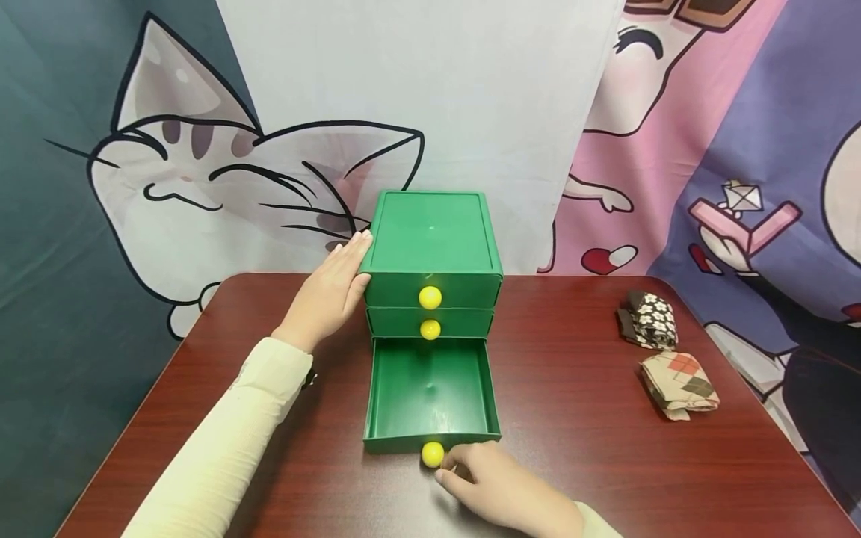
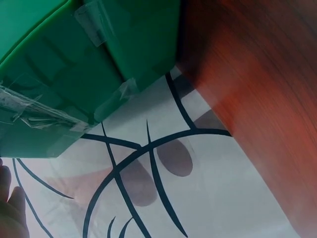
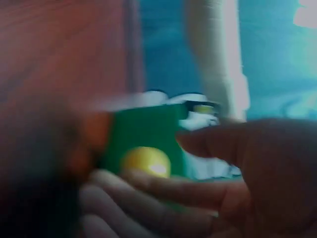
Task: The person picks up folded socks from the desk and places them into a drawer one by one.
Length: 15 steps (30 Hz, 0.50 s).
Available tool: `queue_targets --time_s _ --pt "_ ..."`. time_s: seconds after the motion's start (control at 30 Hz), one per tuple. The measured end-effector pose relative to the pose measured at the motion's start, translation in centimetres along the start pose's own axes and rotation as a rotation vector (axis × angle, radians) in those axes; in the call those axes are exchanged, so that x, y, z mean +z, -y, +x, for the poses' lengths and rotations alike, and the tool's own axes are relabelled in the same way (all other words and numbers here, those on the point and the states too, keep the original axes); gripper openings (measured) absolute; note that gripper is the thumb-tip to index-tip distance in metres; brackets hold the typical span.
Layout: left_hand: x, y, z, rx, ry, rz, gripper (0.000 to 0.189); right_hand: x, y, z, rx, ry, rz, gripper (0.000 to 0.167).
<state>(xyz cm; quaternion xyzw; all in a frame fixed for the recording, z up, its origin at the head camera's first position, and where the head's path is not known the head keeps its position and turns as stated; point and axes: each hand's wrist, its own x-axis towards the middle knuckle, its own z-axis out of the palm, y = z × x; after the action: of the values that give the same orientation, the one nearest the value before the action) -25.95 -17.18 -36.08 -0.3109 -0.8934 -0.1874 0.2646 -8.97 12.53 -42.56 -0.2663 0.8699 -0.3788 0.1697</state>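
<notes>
A small green drawer cabinet (image 1: 432, 233) stands on the table, with a yellow round knob on each of its three drawers. Its bottom drawer (image 1: 430, 403) is pulled out and bare inside; the upper two are closed. My left hand (image 1: 326, 288), fingers straight, rests against the cabinet's upper left edge. Beside the bottom drawer's yellow knob (image 1: 433, 454), on its right, is my right hand (image 1: 501, 482) with bent fingers. The right wrist view, blurred, has thumb and fingers apart and the knob (image 3: 146, 161) beyond them. Clear tape (image 2: 44, 111) covers part of the cabinet's side.
On the right of the brown table (image 1: 565, 418) lie a folded dark cloth with white flowers (image 1: 651, 320) and a folded beige checked cloth (image 1: 681, 384). Behind the table hangs a printed cartoon curtain (image 1: 430, 97).
</notes>
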Motion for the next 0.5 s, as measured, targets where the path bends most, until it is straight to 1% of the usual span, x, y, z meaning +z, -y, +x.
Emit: queue_targets --time_s 0.03,0.1,0.17,0.23,0.3,0.4,0.5 --pt "0.0 0.0 0.0 0.001 -0.003 0.0 0.055 -0.7 0.4 -0.3 -0.011 0.022 -0.006 0.02" --pt "-0.1 0.0 0.0 0.004 -0.01 0.0 0.055 -2.2 1.1 -0.8 -0.03 0.051 -0.006 0.019" --pt "0.0 0.1 -0.1 0.008 -0.017 -0.001 0.054 -3.8 1.7 -1.2 -0.062 0.035 0.0 0.021" --pt "0.0 0.1 -0.1 0.01 -0.019 -0.001 0.055 -5.4 1.9 -1.7 -0.106 -0.014 0.001 0.023" --pt "0.1 0.1 -0.2 0.01 -0.02 -0.003 0.056 -6.8 1.8 -2.0 -0.136 -0.085 0.0 0.019" --pt "0.1 0.1 -0.2 0.007 -0.018 -0.009 0.056 -8.8 1.0 -2.3 -0.162 -0.241 -0.056 0.013" --pt "0.2 0.0 -0.1 0.007 -0.015 -0.012 0.055 -10.7 -0.3 -2.4 -0.13 -0.417 -0.168 0.01"
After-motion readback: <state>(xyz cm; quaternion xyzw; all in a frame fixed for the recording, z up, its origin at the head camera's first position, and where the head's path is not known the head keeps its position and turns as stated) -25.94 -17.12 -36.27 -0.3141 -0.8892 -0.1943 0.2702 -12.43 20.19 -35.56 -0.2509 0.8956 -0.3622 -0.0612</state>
